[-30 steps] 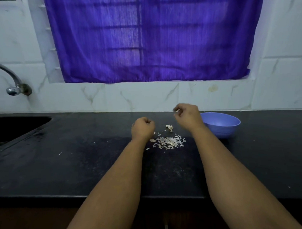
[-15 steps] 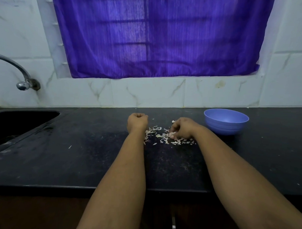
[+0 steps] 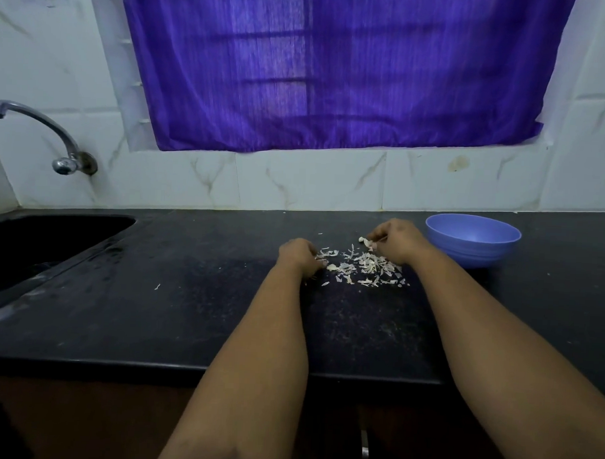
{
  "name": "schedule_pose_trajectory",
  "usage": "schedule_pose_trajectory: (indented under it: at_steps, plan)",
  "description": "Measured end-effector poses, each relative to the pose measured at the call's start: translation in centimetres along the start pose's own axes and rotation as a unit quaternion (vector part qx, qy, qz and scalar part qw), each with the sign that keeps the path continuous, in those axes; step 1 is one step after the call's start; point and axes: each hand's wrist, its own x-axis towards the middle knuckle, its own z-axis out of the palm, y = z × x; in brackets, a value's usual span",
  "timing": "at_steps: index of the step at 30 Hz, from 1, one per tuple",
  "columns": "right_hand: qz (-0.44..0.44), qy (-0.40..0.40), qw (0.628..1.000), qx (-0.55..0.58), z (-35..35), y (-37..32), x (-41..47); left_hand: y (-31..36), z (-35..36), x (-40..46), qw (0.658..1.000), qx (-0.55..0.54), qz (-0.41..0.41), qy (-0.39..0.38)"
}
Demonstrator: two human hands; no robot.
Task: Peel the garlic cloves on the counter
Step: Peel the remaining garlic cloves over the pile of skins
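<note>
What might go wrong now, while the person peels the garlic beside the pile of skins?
1. The garlic piece at the right hand fingertips is small and pale, so it may get lost among the loose skins.
2. The left hand rests at the pile's edge and may scatter skins over the dark counter.
3. The blue bowl sits close behind the right wrist and may be nudged.

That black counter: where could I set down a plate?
The black stone counter lies bare between the dark sink and the left hand, and beyond the round blue plastic bowl. It's crowded between both hands, around the white garlic skins.
</note>
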Motion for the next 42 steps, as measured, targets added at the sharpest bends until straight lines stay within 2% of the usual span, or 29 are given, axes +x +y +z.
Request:
schedule_pose_trajectory:
  at_steps: [2,5,7,11,15,19,23,25,27,29,32,34,37,40,42]
  plan:
    - [0.004,-0.037,0.999,-0.029,0.2,-0.1,-0.1,0.3,0.3,0.0,1.000,0.013,0.013,0.021]
    - [-0.010,-0.137,0.985,-0.103,0.9,-0.7,-0.5,0.4,0.7,0.2,0.999,-0.011,0.019,0.040]
    - [-0.027,-0.150,0.979,-0.134,1.2,-1.2,-0.7,0.6,1.0,0.2,0.998,-0.026,0.023,0.043]
    - [-0.035,-0.113,0.988,-0.100,1.0,-1.5,-0.7,1.3,1.3,0.0,0.996,-0.072,0.036,0.043]
    - [0.005,-0.055,0.997,-0.060,-0.4,-0.4,-0.7,1.5,1.5,0.0,0.990,-0.130,0.035,0.033]
    - [0.038,0.007,0.999,-0.032,-1.4,0.9,-0.3,1.8,1.7,0.1,0.975,-0.210,0.021,0.064]
    - [0.059,0.072,0.993,0.069,-1.5,1.1,-0.2,1.8,1.6,0.2,0.958,-0.277,-0.001,0.078]
    - [0.044,0.093,0.993,0.056,-1.3,0.8,-0.2,2.0,1.6,-0.1,0.947,-0.315,-0.010,0.068]
    - [0.031,0.070,0.997,0.029,-0.9,0.3,-0.2,2.4,1.9,-0.1,0.937,-0.342,-0.031,0.060]
    - [0.019,0.020,0.999,-0.021,-0.3,0.1,-0.1,3.0,1.9,0.0,0.904,-0.419,-0.075,0.041]
    - [0.033,0.053,0.998,0.007,-0.1,-0.1,0.1,4.0,0.9,-0.4,0.787,-0.602,-0.138,0.015]
    - [0.045,0.091,0.993,0.055,-0.3,-0.3,0.0,4.2,0.5,-0.3,0.727,-0.670,-0.150,-0.009]
    - [-0.015,0.112,0.992,0.063,-0.1,-1.3,-0.3,4.0,0.6,-0.3,0.694,-0.701,-0.152,-0.061]
    - [-0.121,0.052,0.985,0.112,1.0,-2.9,-0.9,4.0,0.3,-0.6,0.671,-0.719,-0.137,-0.115]
    - [-0.152,0.014,0.984,0.089,1.8,-3.5,-1.1,3.9,0.4,-0.5,0.661,-0.726,-0.133,-0.136]
